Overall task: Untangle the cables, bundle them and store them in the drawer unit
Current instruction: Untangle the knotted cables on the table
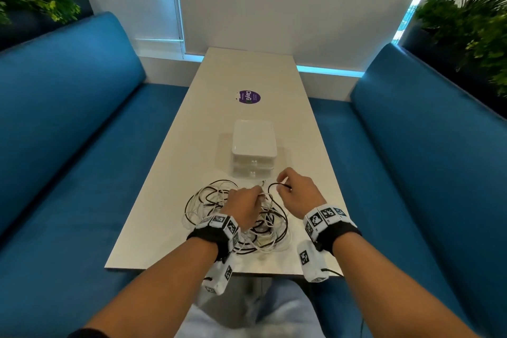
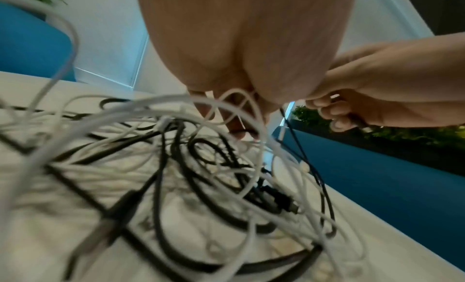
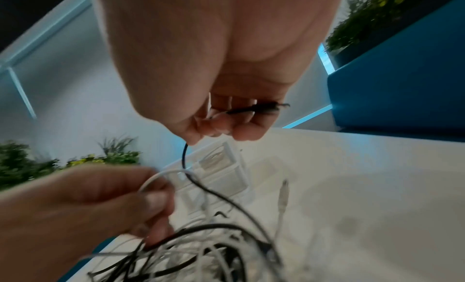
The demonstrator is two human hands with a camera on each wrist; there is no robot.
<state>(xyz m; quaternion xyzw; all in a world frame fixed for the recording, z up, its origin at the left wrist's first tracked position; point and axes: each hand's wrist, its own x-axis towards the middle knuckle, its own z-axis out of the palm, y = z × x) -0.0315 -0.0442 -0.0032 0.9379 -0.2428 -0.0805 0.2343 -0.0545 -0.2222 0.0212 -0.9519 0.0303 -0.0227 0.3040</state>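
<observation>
My left hand [image 1: 245, 203] pinches thin white cord [image 3: 161, 177] | my right hand [image 1: 295, 192] grips slim black cable [image 1: 274, 186] | tangled glossy cable heap [image 1: 216, 200], lower centre.

Cables at the near end of the bench, drawer unit behind them

The tangle of cables [image 1: 236, 217] lies on the bench [image 1: 170, 186] close to its near edge, about midway between the side edges. The drawer unit [image 1: 253, 149] stands just behind the tangle, toward the middle of the bench. A sticker [image 1: 248, 97] lies farther back, toward the far edge. The left hand [image 1: 244, 207] is over the tangle; the right hand [image 1: 295, 192] is just right of it, before the drawer unit.
</observation>
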